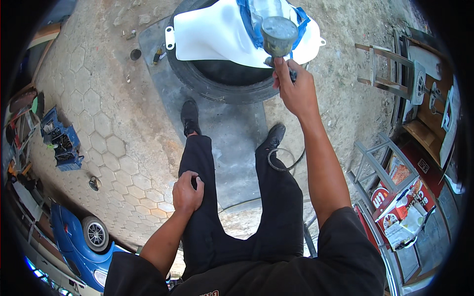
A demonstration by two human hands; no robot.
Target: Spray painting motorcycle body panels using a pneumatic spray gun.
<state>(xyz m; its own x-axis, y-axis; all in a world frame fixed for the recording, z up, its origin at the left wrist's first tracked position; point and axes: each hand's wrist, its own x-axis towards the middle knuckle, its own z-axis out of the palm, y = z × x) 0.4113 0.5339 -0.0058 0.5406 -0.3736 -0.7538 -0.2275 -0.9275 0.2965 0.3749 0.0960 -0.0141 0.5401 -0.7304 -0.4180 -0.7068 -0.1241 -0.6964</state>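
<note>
1. The right hand is gripping a cup-topped spray gun, fingers wrapped around its handle.
2. The spray gun is hovering over a white panel bearing blue-edged masking film.
3. The panel is lying across a black tyre.
4. The left hand is resting on the left trouser leg, its fingers loosely bent, not clenched.

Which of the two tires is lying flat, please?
The large tire in front of the black shoes, under the white panel; the other tire stands upright at the blue car, around a spoked rim.
</note>
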